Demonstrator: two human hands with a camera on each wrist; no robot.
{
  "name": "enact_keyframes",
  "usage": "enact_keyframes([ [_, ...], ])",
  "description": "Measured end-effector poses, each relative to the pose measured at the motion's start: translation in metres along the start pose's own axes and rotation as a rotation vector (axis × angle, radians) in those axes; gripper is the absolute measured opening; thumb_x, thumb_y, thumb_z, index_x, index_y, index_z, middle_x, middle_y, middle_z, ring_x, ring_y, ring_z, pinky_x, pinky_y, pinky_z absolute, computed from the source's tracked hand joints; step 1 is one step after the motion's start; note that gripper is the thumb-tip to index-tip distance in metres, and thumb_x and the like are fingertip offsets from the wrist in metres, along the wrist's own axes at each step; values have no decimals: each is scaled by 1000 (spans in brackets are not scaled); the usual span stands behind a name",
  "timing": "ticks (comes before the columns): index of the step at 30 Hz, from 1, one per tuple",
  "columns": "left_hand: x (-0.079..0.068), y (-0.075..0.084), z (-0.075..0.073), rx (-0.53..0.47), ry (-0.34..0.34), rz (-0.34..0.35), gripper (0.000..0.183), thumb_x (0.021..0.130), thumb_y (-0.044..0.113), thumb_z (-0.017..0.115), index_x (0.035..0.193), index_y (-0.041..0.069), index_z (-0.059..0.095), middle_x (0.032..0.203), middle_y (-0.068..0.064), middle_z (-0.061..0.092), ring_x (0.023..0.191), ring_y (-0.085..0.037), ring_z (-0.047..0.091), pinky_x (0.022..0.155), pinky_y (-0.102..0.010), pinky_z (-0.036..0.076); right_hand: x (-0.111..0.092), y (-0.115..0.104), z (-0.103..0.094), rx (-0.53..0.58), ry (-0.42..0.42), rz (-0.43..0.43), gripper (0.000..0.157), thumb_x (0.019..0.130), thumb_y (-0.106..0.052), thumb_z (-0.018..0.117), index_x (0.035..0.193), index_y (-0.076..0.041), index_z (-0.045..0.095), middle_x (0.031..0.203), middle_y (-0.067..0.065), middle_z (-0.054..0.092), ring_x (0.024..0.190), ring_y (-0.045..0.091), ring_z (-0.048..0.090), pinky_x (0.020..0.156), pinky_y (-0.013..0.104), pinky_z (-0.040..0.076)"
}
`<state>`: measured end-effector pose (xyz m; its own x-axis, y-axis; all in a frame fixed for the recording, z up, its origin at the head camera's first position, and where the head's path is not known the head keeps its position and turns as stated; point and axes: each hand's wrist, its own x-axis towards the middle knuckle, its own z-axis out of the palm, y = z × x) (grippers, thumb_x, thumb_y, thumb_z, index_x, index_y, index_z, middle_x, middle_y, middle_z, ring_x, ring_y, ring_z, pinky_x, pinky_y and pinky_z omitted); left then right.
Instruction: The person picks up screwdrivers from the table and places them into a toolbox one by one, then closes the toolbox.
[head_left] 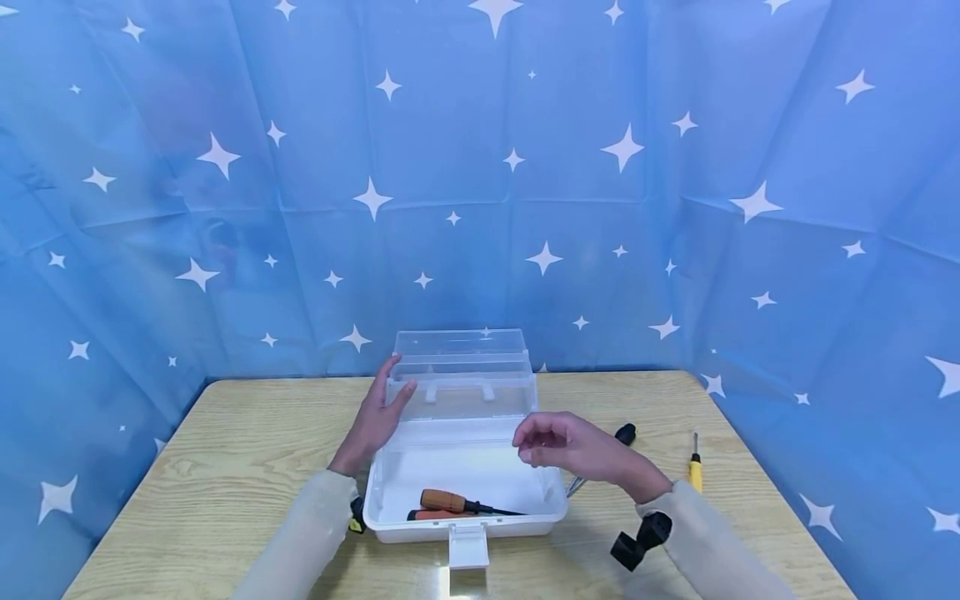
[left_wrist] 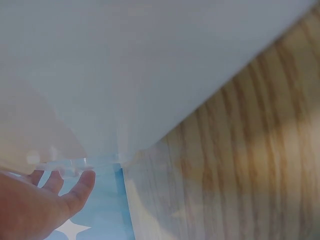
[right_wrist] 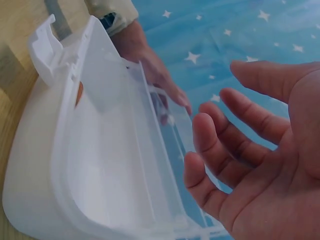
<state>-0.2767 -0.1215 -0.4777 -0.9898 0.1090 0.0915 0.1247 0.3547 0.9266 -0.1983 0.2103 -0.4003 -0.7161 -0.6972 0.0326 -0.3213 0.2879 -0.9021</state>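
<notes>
A white toolbox (head_left: 468,467) stands on the table with its clear lid (head_left: 480,400) raised. My left hand (head_left: 375,421) holds the lid's left edge, thumb in front and fingers partly behind; in the left wrist view its fingertips (left_wrist: 86,181) touch the clear rim. Inside the box, along the front wall, lie a screwdriver (head_left: 444,500) with an orange-brown handle and a tool with a red-orange handle (head_left: 435,515), its shaft hidden. Above the box's right side hovers my right hand (head_left: 573,446), fingers loosely bent, holding nothing; the right wrist view shows its bare palm.
Right of the box lies a tool with a black handle (head_left: 625,433), partly covered by my right hand. Farther right is a yellow screwdriver (head_left: 696,473). The front latch (head_left: 468,546) hangs down. A starry blue curtain (head_left: 450,167) surrounds the wooden table (head_left: 247,442).
</notes>
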Motion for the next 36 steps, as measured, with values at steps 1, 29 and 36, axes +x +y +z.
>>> enact_keyframes([
  [1,0,0,0,0,-1,5,68,100,57,47,157,35,18,167,-2,10,153,-33,9,117,-65,15,-1,0,-2,-2,13,4,16,100,-12,60,113,-4,62,101,12,61,87,13,59,78,30,56],
  [29,2,-3,0,4,5,-2,67,100,56,49,157,37,18,167,-1,9,153,-32,8,117,-66,15,-42,50,-41,-37,415,305,31,100,-31,59,120,-7,60,112,11,61,92,20,59,78,34,54],
  [36,2,-2,0,-2,6,17,72,97,61,48,157,33,19,167,-1,10,153,-31,8,118,-64,15,-51,67,-48,-16,490,355,36,101,-29,59,123,-1,57,120,19,58,98,27,57,80,36,53],
])
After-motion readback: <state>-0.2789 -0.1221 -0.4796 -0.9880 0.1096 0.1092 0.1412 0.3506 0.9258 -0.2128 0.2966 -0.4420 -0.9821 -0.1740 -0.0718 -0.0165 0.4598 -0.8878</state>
